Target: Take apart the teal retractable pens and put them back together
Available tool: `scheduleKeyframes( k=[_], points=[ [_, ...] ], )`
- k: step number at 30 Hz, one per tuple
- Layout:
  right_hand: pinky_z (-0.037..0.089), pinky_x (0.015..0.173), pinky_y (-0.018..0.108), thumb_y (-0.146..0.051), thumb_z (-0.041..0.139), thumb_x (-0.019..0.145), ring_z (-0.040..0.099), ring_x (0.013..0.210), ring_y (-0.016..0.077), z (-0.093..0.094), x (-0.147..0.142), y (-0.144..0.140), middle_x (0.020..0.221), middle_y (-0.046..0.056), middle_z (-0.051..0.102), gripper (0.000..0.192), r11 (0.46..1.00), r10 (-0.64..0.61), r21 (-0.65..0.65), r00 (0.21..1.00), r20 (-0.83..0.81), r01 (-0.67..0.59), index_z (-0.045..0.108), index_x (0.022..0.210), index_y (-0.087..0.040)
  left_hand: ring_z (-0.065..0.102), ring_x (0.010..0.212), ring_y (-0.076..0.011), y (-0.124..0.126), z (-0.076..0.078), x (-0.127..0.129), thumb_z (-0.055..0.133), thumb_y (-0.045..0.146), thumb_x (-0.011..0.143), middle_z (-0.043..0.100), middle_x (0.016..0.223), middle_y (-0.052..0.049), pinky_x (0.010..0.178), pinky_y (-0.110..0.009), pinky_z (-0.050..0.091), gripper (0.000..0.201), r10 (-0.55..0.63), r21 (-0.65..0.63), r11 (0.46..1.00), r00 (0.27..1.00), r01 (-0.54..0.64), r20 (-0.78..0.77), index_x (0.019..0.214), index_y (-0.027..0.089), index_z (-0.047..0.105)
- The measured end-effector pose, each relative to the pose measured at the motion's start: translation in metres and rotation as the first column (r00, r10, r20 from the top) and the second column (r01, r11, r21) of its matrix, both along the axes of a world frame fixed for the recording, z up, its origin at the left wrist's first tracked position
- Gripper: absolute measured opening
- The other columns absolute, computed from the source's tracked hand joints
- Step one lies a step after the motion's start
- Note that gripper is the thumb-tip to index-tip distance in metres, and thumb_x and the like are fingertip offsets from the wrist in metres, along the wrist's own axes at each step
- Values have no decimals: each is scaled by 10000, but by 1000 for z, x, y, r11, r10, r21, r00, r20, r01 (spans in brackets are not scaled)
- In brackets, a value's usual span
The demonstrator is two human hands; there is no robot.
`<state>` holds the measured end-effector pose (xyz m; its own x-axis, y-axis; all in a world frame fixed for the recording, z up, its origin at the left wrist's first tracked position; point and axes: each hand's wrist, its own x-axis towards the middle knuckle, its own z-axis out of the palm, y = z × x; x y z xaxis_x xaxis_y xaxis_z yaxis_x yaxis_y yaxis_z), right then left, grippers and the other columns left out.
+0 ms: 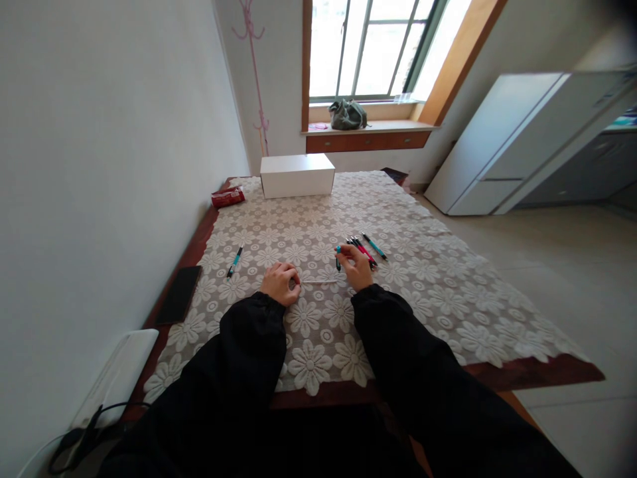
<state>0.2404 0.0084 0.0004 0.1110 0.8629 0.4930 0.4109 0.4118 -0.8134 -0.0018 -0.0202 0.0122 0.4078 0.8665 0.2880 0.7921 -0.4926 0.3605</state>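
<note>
My left hand rests on the tablecloth with its fingers curled in; whatever they hold, if anything, is hidden. A thin pale stick, perhaps a pen refill, lies between my hands, its left end close to my left fingers. Pinched in my right hand is a teal pen part, held upright. Just beyond that hand lie several pens, among them a pink pen and a teal and black pen. Another teal and black pen lies alone to the left.
A white box stands at the table's far end, with a red packet to its left. Along the left edge are a black phone and a white device with cables. A lace tablecloth covers the table.
</note>
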Motion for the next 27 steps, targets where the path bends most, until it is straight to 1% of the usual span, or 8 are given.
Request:
scheduleKeyframes(
  k=[2,4,7,10,14,19,24,27],
  points=[
    [479,805,343,-326,557,866,607,843,195,-1,0,-1,878,37,663,185,1000,8,29,997,80,-10,666,962,-211,534,1079,-263,0,0,0,639,227,718,655,1067,-44,928,-425,420,48,0,-2,1000,1000,0,1,751,225,675],
    [466,841,347,-274,547,871,600,889,201,-2,0,-3,921,50,660,178,998,23,45,976,218,-34,687,965,-215,532,1081,-263,0,0,0,638,225,717,655,1067,-46,929,-424,420,48,-2,-4,1000,1000,2,1,748,224,675],
    [419,911,373,-232,544,882,580,983,223,-4,-1,-6,969,54,663,197,999,35,12,893,448,-45,715,979,-246,530,1080,-263,0,0,0,636,225,716,652,1064,-44,932,-425,421,49,-6,-8,1000,1000,6,6,747,225,674],
    [373,950,391,-223,547,895,564,1012,229,-7,-1,-8,1001,48,668,217,998,59,-49,803,593,-37,730,1001,-274,530,1081,-261,0,0,0,636,226,718,650,1063,-43,938,-425,420,48,-6,-13,1000,1000,7,7,747,225,675],
    [345,955,386,-243,548,909,552,1025,229,-9,-1,-8,1023,41,672,218,994,69,-106,741,668,3,733,1018,-282,529,1089,-260,1,0,0,635,227,720,652,1070,-48,940,-419,421,51,-5,-20,1000,1000,5,-1,748,222,678],
    [317,966,380,-261,544,917,537,1048,229,-7,0,-10,1058,39,669,222,991,74,-133,688,722,33,730,1034,-290,527,1088,-259,0,0,0,632,230,724,654,1070,-47,938,-417,421,52,-9,-12,1000,1000,9,-6,746,222,679],
    [289,995,397,-287,540,923,524,1072,236,-1,-2,-13,1062,48,668,220,993,66,-112,645,762,31,720,1051,-283,529,1093,-257,-1,2,0,635,224,719,659,1071,-40,941,-418,418,46,-6,-8,1000,1000,6,7,744,223,674],
    [276,1019,408,-290,554,916,521,1082,234,1,-4,-15,1096,49,663,233,998,58,-67,658,751,-12,702,1094,-273,532,1093,-252,-1,2,0,633,229,726,663,1070,-40,941,-412,418,48,1,-8,1000,1000,-1,0,745,224,676]
  ],
)
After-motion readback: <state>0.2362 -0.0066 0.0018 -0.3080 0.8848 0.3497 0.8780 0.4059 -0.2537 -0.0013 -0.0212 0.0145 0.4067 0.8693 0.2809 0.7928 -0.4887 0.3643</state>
